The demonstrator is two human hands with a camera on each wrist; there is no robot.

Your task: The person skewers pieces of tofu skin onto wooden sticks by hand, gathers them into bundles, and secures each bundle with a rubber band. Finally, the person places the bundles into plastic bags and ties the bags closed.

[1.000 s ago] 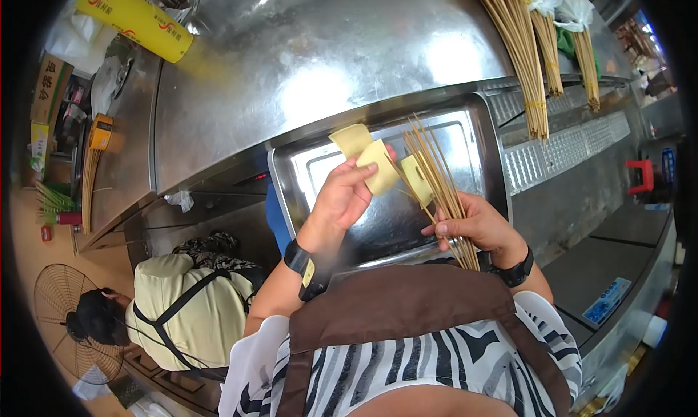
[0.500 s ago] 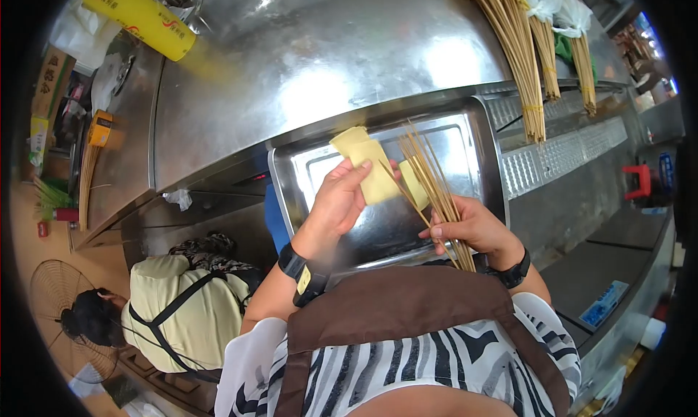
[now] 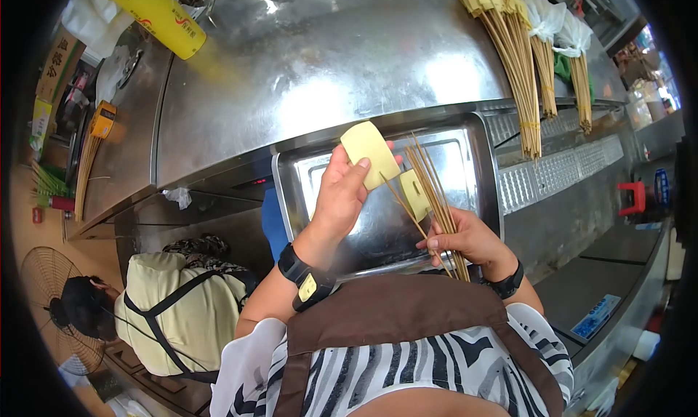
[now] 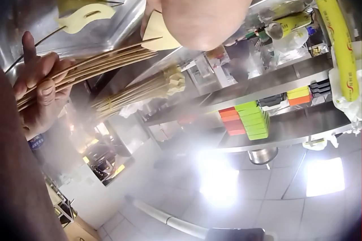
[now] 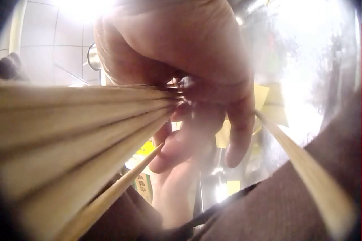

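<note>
The left hand (image 3: 343, 193) pinches a flat pale-yellow sheet (image 3: 369, 152) between thumb and fingers above the metal tray (image 3: 285, 199). A bundle of thin wooden skewers (image 3: 438, 191) is gripped by the right hand (image 3: 469, 240); one skewer angles away from the rest, its tip at the sheet's lower edge. Another yellow piece (image 3: 414, 196), threaded on a skewer, sits beside the bundle. In the left wrist view the threaded piece (image 4: 86, 18) looks wavy, and the right hand (image 4: 46, 91) holds the skewers (image 4: 107, 60). The right wrist view shows the right hand (image 5: 186, 77) close up.
Bundled skewers (image 3: 518, 75) with yellow pieces lie at the metal counter's (image 3: 240, 75) right end. A yellow roll (image 3: 156, 17) lies at its upper left. Another person (image 3: 178, 311) in a cap is at lower left, beside a fan (image 3: 45, 293). A red stool (image 3: 631, 198) stands far right.
The sheets in the left hand, earlier fanned apart, now look like one sheet, turned and raised slightly. The separate skewer's tip now meets its lower edge. The camera view has shifted a little.
</note>
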